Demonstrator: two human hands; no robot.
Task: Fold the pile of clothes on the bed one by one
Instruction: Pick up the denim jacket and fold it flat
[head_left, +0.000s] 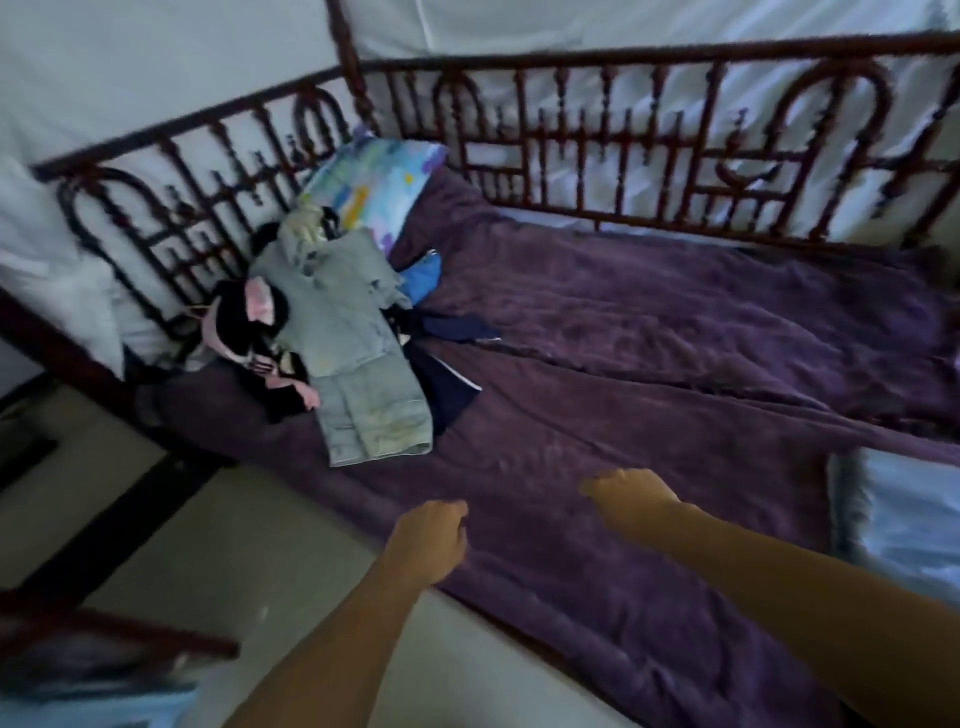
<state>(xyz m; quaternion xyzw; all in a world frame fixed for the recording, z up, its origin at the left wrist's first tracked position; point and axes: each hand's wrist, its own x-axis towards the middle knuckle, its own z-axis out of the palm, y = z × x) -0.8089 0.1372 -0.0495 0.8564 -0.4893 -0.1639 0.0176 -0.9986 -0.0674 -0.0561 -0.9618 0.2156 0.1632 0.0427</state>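
The left hand (429, 540) and right hand (629, 496) hover clenched and empty over the purple blanket (649, 374), with the pile of clothes (337, 322) well beyond the left knuckles.

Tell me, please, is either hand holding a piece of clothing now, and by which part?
Nothing is held. The left hand and right hand are curled over the purple blanket, apart from the pile of clothes.

dim, bluish | motion blur throughout | wide-angle bending at edges
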